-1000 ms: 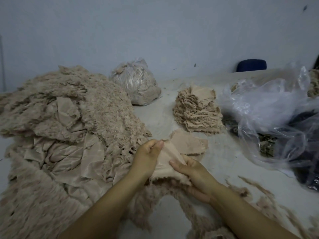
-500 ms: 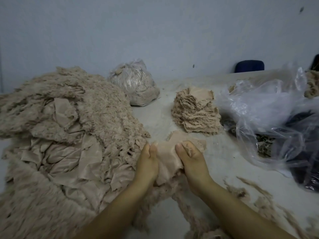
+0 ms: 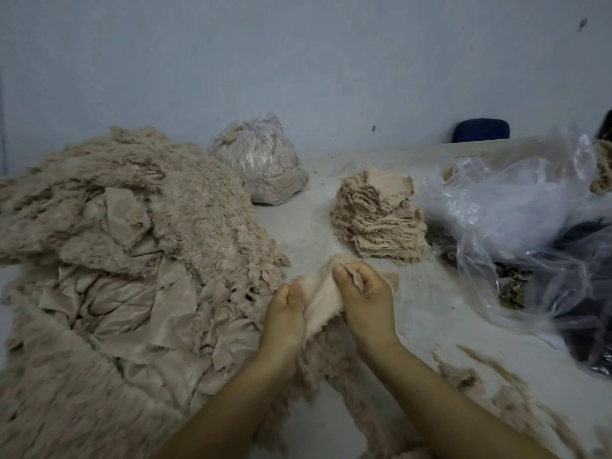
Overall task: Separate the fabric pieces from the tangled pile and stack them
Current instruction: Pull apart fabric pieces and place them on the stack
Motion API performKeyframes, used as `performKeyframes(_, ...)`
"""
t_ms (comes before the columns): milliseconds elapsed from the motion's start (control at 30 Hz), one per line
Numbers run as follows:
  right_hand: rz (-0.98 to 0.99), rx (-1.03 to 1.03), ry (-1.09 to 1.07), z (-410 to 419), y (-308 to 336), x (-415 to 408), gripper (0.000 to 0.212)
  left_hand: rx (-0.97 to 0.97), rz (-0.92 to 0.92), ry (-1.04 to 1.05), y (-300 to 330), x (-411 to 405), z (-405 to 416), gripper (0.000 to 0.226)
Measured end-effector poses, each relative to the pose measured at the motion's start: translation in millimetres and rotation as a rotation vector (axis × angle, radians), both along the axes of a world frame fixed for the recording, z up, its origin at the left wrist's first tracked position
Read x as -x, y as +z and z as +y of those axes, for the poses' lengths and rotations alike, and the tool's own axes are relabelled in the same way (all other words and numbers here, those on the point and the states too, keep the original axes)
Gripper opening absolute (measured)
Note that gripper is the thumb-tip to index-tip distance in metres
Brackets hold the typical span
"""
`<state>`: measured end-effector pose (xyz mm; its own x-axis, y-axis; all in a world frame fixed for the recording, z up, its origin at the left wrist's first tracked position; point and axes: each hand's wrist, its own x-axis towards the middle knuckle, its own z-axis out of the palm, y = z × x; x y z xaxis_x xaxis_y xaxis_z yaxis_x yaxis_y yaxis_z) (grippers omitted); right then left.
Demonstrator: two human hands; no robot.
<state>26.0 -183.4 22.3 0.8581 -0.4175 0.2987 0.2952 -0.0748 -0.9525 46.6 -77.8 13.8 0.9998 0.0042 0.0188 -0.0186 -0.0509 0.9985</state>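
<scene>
A big tangled pile of beige fabric (image 3: 126, 260) fills the left side of the table, fuzzy on top with smooth folds in the middle. A neat stack of beige pieces (image 3: 379, 217) stands at centre right. Between them, my left hand (image 3: 285, 318) and my right hand (image 3: 366, 298) both pinch one small beige fabric piece (image 3: 323, 294) just above the table. The left hand holds its left edge, and the right hand's thumb and fingers grip its upper right edge. Fuzzy trim hangs below the piece, between my forearms.
A tied clear bag of beige scraps (image 3: 261, 160) sits at the back. Crumpled clear plastic (image 3: 516, 226) over dark material spreads along the right. Loose fluff (image 3: 496, 385) lies at front right. A dark blue chair back (image 3: 481, 130) shows behind the grey table (image 3: 430, 293).
My hands have drawn the small piece up and closer to the stack. The right hand has shifted from lying under the piece to pinching its top edge.
</scene>
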Motion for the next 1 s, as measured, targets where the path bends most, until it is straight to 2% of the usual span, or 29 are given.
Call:
performKeyframes(133, 0.074, -0.003, -0.002, -9.7, -8.3, -3.8, 0.033, -0.201, -0.166, -0.080, 3.1, -4.6, 10.9, 0.020)
performKeyframes(233, 0.108, -0.053, -0.125, -27.6, -1.3, -7.3, 0.036, -0.328, -0.235, -0.105, -4.4, -4.4, 21.6, 0.026)
performKeyframes(300, 0.094, -0.068, -0.196, -50.0, 10.4, -10.1, 0.031, -0.343, -0.251, -0.123, -14.1, -5.0, 35.0, 0.033)
performKeyframes(333, 0.105, -0.002, -0.175, -57.3, 16.9, -9.4, 0.026, -0.340, -0.244, -0.133, -16.6, -5.4, 41.6, 0.036)
performKeyframes(433, 0.196, 0.257, -0.006, -48.3, 26.1, -3.4, 0.031, -0.308, -0.218, -0.170, -12.4, -8.0, 48.3, 0.049)
performKeyframes(533, 0.220, 0.362, 0.239, -22.2, 29.8, 1.9, 0.031, -0.264, -0.281, -0.215, 5.0, -10.0, 33.6, 0.053)
performKeyframes(567, 0.222, 0.375, 0.328, -15.2, 31.4, 2.5, 0.033, -0.245, -0.301, -0.226, 11.0, -11.2, 27.1, 0.053)
performKeyframes(633, 0.202, 0.236, 0.402, -9.5, 33.7, 0.3, 0.034, -0.188, -0.331, -0.252, 19.9, -13.4, 17.8, 0.048)
performKeyframes(700, 0.179, 0.034, 0.334, -13.0, 37.4, -1.4, 0.029, -0.105, -0.307, -0.235, 21.1, -15.4, 17.4, 0.053)
performKeyframes(767, 0.176, -0.070, 0.239, -23.5, 39.2, -2.6, 0.020, -0.041, -0.236, -0.181, 15.2, -17.3, 24.9, 0.053)
performKeyframes(900, 0.219, -0.173, 0.132, -49.4, 38.8, -5.9, 0.017, 0.036, -0.045, -0.121, 2.4, -20.6, 42.4, 0.050)
performKeyframes(967, 0.216, -0.136, 0.134, -50.8, 39.4, -8.3, 0.024, 0.078, 0.024, -0.097, 4.0, -20.2, 44.2, 0.046)
performKeyframes(1000, 0.202, -0.107, 0.140, -46.8, 40.3, -8.7, 0.024, 0.131, 0.118, -0.144, 8.5, -18.1, 40.9, 0.049)
